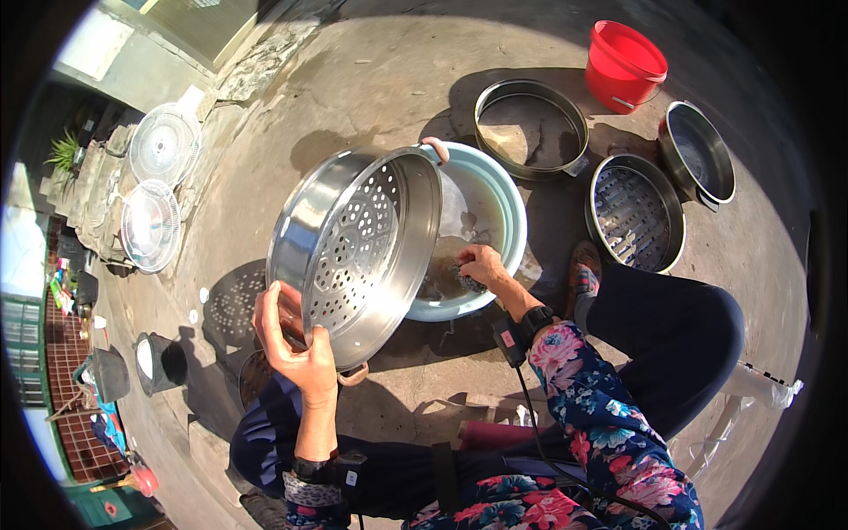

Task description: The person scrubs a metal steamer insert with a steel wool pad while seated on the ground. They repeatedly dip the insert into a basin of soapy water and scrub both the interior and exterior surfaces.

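My left hand point(302, 349) grips the lower left rim of a shiny metal steamer tier point(389, 300), fingers outside and thumb over the edge. The tier is tilted up on its side, its round-holed bottom showing, and it has tan handles. It leans over the left part of a light blue basin point(515, 212) of murky water. Above that water my right hand point(486, 267) is closed on a dark metal scouring pad point(473, 283), mostly covered by the fingers.
Right of the basin are a bottomless metal ring point(579, 146), a slotted steamer tier point(676, 231) and a deep metal pot point(724, 172). A red bucket point(618, 71) stands behind them. At left are two fan grilles point(152, 225) and a dark bucket point(168, 364).
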Action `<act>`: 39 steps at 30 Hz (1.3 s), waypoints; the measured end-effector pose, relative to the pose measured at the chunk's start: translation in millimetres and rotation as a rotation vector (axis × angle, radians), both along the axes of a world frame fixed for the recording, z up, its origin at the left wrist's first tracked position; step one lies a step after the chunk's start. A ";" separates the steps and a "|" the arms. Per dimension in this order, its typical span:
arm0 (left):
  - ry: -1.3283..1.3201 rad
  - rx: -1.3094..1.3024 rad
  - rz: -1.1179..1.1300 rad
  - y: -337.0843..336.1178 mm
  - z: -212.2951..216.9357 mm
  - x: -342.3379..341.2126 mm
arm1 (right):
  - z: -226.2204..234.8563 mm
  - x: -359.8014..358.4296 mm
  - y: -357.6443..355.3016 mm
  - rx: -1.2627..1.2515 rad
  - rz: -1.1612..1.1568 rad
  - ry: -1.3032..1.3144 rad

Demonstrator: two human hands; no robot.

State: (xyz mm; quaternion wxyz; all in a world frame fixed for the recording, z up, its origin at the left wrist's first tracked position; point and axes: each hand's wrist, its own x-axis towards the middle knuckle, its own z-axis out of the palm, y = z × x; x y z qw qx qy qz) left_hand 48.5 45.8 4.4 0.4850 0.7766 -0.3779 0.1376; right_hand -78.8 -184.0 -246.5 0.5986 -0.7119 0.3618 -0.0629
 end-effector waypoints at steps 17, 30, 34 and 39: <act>0.564 -0.044 -0.217 -13.6 34.6 5.5 | 44.7 -36.2 12.7 0.721 -0.101 -0.300; 0.675 -0.091 -0.293 -8.4 23.0 16.0 | 32.2 -44.7 20.9 0.877 -0.248 -0.530; 0.633 -0.028 -0.451 -14.4 15.1 7.4 | 32.0 -42.1 19.4 0.918 -0.308 -0.597; 0.616 -0.014 -0.488 -21.2 12.7 -0.3 | 31.0 -36.7 28.6 0.971 -0.417 -0.607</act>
